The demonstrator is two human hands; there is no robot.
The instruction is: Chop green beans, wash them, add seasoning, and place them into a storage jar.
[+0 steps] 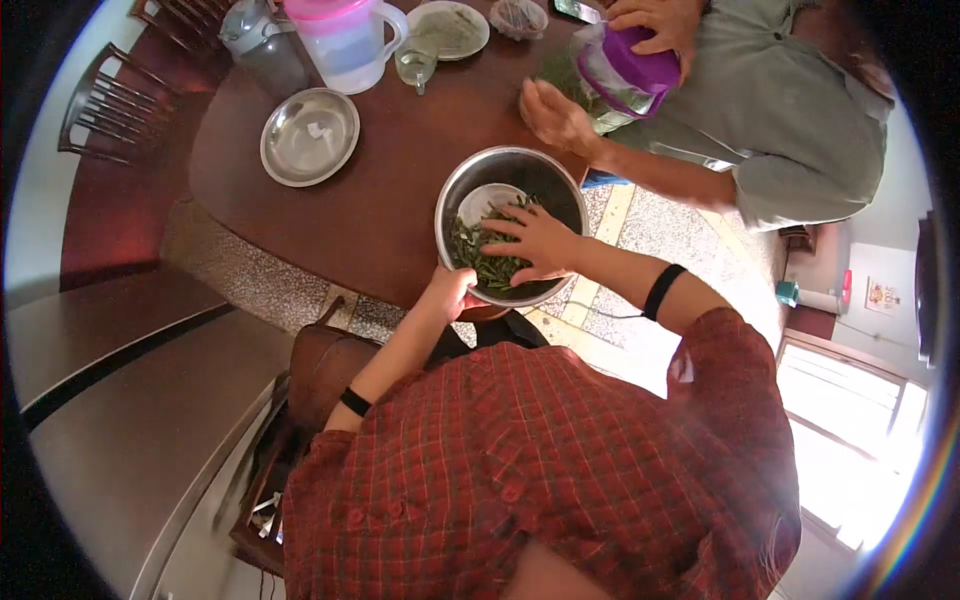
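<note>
A deep stainless steel bowl [513,156] stands at the near edge of the dark wooden table, partly over its rim. Cut green vegetable pieces [480,251] cover much of its bottom, and a pale patch of bare metal shows at the far side. My left hand [450,292] grips the bowl's near left rim, thumb on top. Inside the bowl, my right hand [536,244] lies over the green pieces with its fingers spread. Whether any pieces are caught under the palm is hidden.
Another person's hand [559,116] and forearm reach in from the right, beside a purple-topped bag [645,60] of greens. A steel plate [281,161] with white scraps, a pink-lidded jug [341,56], a glass mug [416,64] and a white plate [480,37] stand on the table [375,217].
</note>
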